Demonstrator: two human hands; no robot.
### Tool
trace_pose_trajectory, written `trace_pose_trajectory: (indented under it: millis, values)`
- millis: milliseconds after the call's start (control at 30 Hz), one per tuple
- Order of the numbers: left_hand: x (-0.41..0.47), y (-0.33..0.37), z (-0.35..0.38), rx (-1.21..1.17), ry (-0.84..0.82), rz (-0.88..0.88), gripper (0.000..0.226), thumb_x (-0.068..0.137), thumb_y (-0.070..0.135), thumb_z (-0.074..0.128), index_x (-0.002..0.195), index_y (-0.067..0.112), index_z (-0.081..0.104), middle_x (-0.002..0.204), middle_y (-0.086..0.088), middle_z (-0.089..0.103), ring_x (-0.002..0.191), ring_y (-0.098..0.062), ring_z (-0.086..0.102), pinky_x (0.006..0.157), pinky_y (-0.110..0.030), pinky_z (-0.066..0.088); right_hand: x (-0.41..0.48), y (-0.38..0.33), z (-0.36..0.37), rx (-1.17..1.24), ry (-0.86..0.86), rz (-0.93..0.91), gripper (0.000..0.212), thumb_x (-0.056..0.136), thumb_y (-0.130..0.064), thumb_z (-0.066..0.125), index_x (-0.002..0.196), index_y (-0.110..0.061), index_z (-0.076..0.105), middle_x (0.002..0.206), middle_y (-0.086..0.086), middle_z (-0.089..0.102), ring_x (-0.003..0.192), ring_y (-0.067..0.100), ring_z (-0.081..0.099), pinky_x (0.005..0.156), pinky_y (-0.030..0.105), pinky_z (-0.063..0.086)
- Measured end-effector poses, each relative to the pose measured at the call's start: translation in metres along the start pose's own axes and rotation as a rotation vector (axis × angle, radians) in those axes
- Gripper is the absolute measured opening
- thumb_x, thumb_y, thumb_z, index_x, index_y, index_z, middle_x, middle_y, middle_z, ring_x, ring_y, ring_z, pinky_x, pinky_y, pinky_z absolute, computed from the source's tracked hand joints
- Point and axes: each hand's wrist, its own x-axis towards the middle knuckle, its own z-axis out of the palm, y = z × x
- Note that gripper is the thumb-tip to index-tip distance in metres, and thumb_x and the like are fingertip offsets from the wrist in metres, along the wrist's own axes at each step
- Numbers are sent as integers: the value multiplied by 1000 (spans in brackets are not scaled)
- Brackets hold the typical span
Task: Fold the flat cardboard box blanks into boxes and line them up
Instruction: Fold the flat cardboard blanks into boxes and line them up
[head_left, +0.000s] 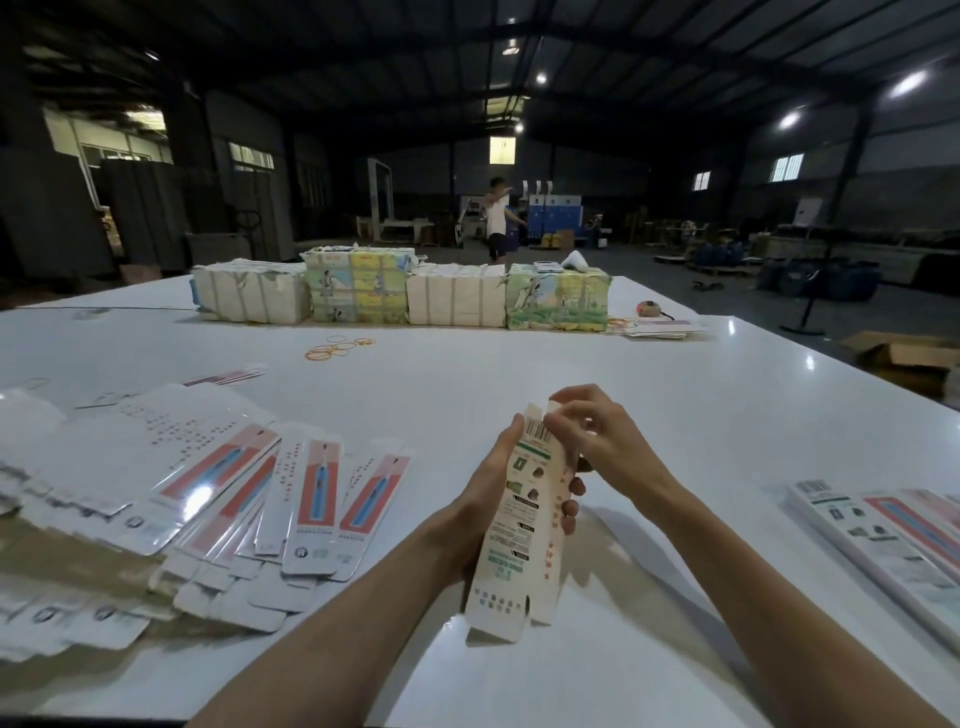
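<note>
Both forearms reach in from the near edge of the white table (519, 358) and meet on one half-formed box (522, 525), which is held upright and slightly tilted above the tabletop, near centre. The left hand (483, 483) grips the box round its middle: the thumb lies up the left edge, and curled fingertips (571, 501) show past the right side. The right hand (597, 436) pinches the small top flap (537, 410) between thumb and bent fingers. The bottom end of the box hangs open.

To the left, a loose heap of flat blanks (249, 499) is fanned over brown cardboard (78, 561). At the near right, more of the same printed cartons (883, 530) lie side by side. Farther off, orange rubber bands (337, 348) are scattered on the table, and beyond them stands a row of wrapped bundles (457, 293). Another person (497, 218) stands far back in the dim hall.
</note>
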Motion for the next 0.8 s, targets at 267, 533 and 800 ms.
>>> trace_pose_trajectory:
  millis: [267,533,800]
  values:
    - [0,8,13,-54,-140,-38,82,98,79,40,121,2,56,91,-14,59,70,-25,59,70,-36,56,-4,-8,-5,134,-20,65,30,107,-21,59,92,1,74,123,-4,58,79,10,72,56,20,50]
    - [1,13,15,21,-135,-9,81,97,80,41,119,4,58,88,-10,59,65,-23,60,65,-35,56,-8,-16,-10,275,-43,30,36,107,-22,56,92,7,72,124,5,54,81,25,59,57,27,44]
    - [-4,14,8,157,252,174,70,97,78,46,108,15,75,89,-13,74,64,-27,69,59,-33,60,-7,-10,0,363,8,16,30,95,-37,66,114,-14,73,144,-1,57,125,27,63,101,45,55]
